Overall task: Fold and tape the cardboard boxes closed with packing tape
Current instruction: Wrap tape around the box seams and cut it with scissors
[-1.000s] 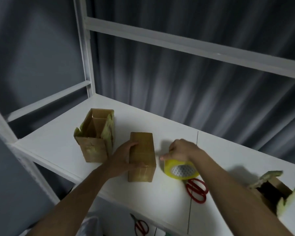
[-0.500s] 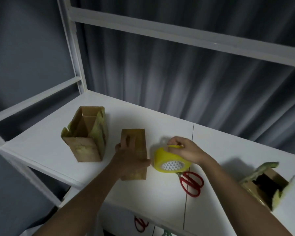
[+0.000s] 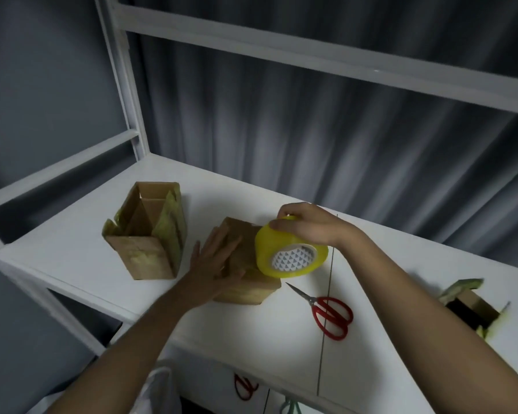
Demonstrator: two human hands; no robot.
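A small closed cardboard box stands mid-shelf. My left hand lies flat on its top and left side, fingers straight. My right hand grips a yellow roll of packing tape by its rim and holds it in the air over the box's right edge. Whether any tape strip is pulled out I cannot tell. A second box with upright open flaps stands to the left. A third open box lies tilted at the far right.
Red-handled scissors lie on the white shelf right of the closed box. A white upright post and crossbar frame the back, with a grey curtain behind. Another red pair of scissors shows on a lower level below the shelf's front edge.
My right hand lifted the tape roll off the shelf and brought it left over the box. My left hand flattened on the box top. The view moved closer.
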